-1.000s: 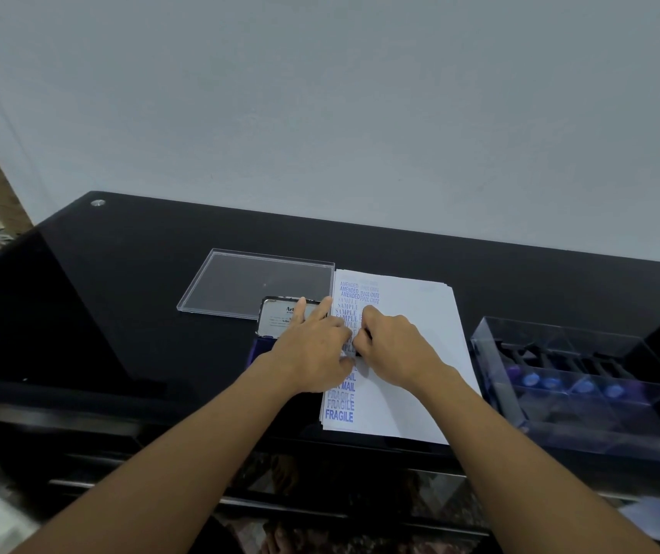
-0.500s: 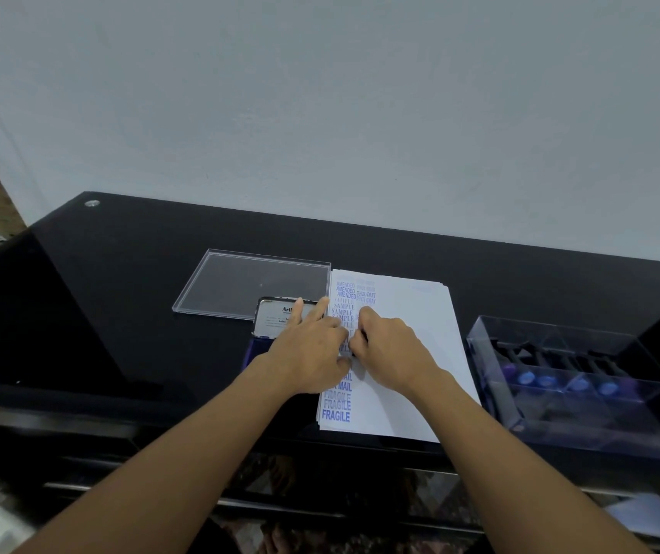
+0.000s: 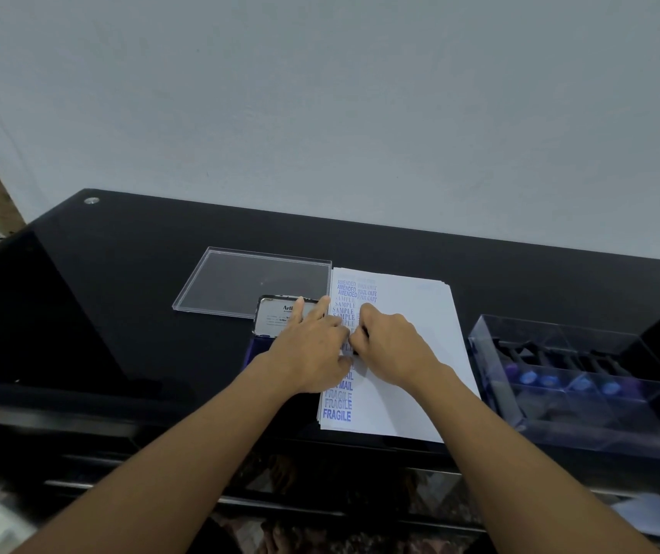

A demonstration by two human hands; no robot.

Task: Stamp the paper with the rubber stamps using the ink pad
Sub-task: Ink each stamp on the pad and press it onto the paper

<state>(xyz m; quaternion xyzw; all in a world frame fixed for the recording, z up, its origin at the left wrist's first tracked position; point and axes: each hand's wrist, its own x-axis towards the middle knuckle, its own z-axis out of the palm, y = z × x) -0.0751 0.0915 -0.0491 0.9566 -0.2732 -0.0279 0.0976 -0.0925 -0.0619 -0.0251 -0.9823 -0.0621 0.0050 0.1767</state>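
Observation:
A stack of white paper (image 3: 412,313) lies in the middle of the black table, with blue stamped words (AMENDED, SAMPLE, FRAGILE) running down its left edge. My right hand (image 3: 394,345) curls over a small dark rubber stamp (image 3: 362,333) and holds it down on the paper; the stamp is almost wholly hidden. My left hand (image 3: 312,349) rests flat with straight fingers across the paper's left edge and the ink pad (image 3: 254,349). The pad's hinged lid (image 3: 276,313) stands open behind my fingers.
A clear plastic lid (image 3: 240,281) lies flat behind the ink pad. At the right stands a clear box (image 3: 496,353) holding several stamps with blue ends. The black glass table (image 3: 120,293) ends at a front edge just below the paper. A pale wall rises behind.
Both hands stay in the same place on the paper and stamp. Only the view has shifted slightly.

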